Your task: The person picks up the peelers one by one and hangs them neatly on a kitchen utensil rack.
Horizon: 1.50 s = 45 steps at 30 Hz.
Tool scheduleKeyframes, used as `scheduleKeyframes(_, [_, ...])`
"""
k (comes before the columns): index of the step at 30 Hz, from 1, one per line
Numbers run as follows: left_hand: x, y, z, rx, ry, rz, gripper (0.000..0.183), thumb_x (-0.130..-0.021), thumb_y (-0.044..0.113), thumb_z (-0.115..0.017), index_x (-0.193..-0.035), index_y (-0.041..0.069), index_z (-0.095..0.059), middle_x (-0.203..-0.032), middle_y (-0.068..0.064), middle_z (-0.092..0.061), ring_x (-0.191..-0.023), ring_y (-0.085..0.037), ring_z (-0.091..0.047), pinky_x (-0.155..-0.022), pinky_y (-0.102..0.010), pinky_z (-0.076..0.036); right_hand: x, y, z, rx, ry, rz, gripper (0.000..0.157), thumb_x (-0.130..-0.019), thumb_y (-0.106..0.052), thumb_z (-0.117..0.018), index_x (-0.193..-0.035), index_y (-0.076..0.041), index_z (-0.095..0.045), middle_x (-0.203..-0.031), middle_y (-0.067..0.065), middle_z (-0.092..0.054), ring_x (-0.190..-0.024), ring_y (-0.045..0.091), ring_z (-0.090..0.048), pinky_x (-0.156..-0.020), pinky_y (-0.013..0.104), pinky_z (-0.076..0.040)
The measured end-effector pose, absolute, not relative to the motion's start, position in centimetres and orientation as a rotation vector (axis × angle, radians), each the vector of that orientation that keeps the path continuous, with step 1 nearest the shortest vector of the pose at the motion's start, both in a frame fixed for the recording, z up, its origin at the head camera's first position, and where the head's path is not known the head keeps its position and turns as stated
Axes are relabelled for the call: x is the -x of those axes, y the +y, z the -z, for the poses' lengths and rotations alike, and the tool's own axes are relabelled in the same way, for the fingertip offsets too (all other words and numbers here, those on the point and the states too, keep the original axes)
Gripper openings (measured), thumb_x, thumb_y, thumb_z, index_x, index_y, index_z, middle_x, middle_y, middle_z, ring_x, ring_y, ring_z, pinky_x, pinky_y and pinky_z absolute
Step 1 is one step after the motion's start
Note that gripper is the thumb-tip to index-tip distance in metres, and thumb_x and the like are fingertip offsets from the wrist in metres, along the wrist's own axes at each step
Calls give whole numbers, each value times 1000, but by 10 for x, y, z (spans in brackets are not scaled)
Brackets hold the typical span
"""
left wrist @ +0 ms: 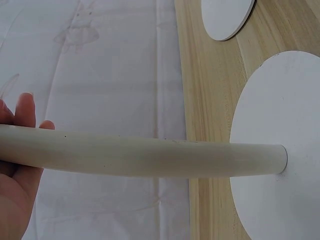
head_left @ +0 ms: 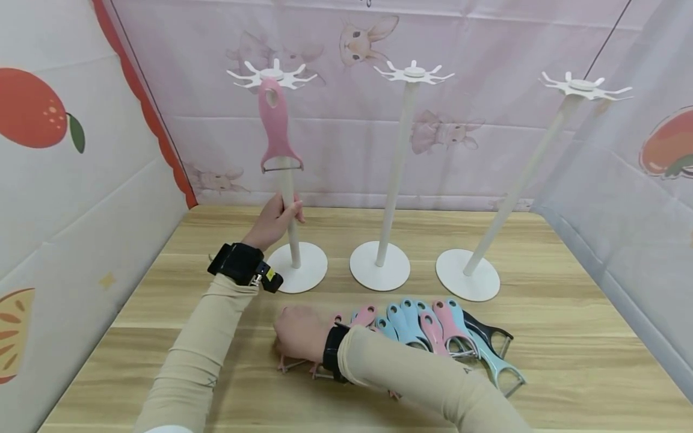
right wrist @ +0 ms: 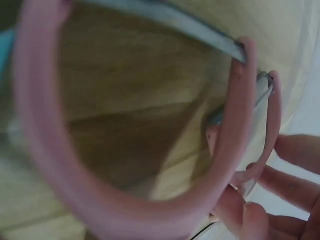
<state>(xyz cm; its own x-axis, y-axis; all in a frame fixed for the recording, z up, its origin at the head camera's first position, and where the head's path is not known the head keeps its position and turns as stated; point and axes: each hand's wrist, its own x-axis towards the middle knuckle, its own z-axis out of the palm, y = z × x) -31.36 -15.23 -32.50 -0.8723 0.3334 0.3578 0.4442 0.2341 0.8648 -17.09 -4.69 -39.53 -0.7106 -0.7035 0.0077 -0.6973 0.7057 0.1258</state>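
My left hand [head_left: 275,220] grips the pole [left wrist: 125,156] of the left white stand, whose round base [head_left: 308,278] rests on the table. A pink peeler [head_left: 277,129] hangs blade down from the front of this stand's hooked top. Lower down, my right hand [head_left: 303,332] is at the left end of a row of peelers, its back hiding most of what it holds. The right wrist view has its fingers [right wrist: 290,189] pinching a pink peeler [right wrist: 271,117] near the blade end. Another pink peeler [right wrist: 150,212] looms large in front of it.
Several blue peelers [head_left: 397,322], pink ones and a black peeler [head_left: 489,331] lie overlapping on the wooden table [head_left: 563,337], partly behind my right forearm. A middle stand [head_left: 394,174] and a right stand [head_left: 520,180] bear bare hooks. Printed cloth [head_left: 335,138] surrounds the table.
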Motion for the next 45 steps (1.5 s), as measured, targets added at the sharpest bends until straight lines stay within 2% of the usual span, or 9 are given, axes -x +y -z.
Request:
scheduleKeyframes(9, [298, -148, 309, 746, -2409, 1735, 13, -98, 5, -38, -95, -7, -42, -81, -26, -50, -80, -37, -52, -80, -43, -39, 173, -52, 401, -1073, -2942, 83, 28, -72, -25, -70, -56, -17, -49, -65, -4, -51, -52, 9, -46, -39, 24, -37])
scheduleKeyframes(16, [315, -153, 326, 765, -2381, 1730, 16, -98, 15, -41, -96, -1, -43, -79, -18, -52, -76, -25, -55, -79, -40, -40, 175, -48, 394, -1104, -2979, -110, 24, -71, -21, -71, -59, -17, -50, -61, -7, -48, -52, 7, -44, -41, 22, -35])
scheduleKeyframes(21, [314, -154, 328, 780, -2371, 1727, 19, -98, 19, -42, -96, 0, -42, -79, -17, -51, -75, -23, -54, -79, -40, -40, 174, -35, 372, -1219, -2886, -394, 3, -73, -16, -69, -75, -18, -66, -66, -11, -57, -57, 3, -49, -48, 16, -36])
scheduleKeyframes(25, [313, -155, 328, 788, -2362, 1717, 19, -98, 18, -41, -96, -1, -42, -78, -18, -51, -76, -28, -54, -78, -40, -40, 173, -21, 348, -1236, -2810, -522, 11, -75, -13, -66, -82, -17, -72, -70, -12, -62, -61, -1, -50, -51, 12, -36])
scheduleKeyframes(32, [310, -151, 322, 772, -2368, 1732, 13, -97, 11, -42, -94, -2, -43, -77, -19, -52, -77, -35, -53, -77, -37, -39, 166, 6, 316, -1163, -2825, -612, 10, -73, -9, -65, -79, -14, -70, -57, -10, -45, -55, 5, -40, -49, 14, -29])
scheduleKeyframes(38, [307, -151, 318, 793, -2345, 1777, 14, -97, 7, -41, -92, -5, -43, -75, -20, -50, -78, -41, -51, -76, -38, -40, 166, 29, 294, -1119, -2702, -681, 13, -71, -6, -64, -82, -10, -71, -54, -6, -45, -50, 5, -36, -46, 16, -28])
scheduleKeyframes(40, [311, -152, 322, 790, -2344, 1786, 15, -97, 10, -42, -93, -4, -43, -75, -18, -50, -77, -39, -52, -77, -38, -40, 168, 37, 283, -1071, -2621, -731, 19, -70, -5, -63, -87, -9, -71, -53, -6, -44, -47, 3, -33, -43, 15, -27])
scheduleKeyframes(43, [315, -153, 327, 764, -2343, 1779, 14, -96, 12, -44, -94, -2, -44, -76, -12, -51, -75, -28, -53, -77, -41, -41, 172, 47, 264, -1034, -2415, -820, 13, -70, -1, -59, -79, -6, -67, -47, -5, -36, -41, 1, -29, -39, 16, -22])
scheduleKeyframes(45, [317, -153, 329, 759, -2338, 1780, 14, -96, 13, -45, -94, -1, -44, -76, -10, -51, -74, -23, -53, -78, -44, -41, 177, 50, 251, -1006, -2255, -864, 14, -70, 1, -58, -81, -3, -67, -47, -5, -40, -40, 1, -31, -37, 15, -24])
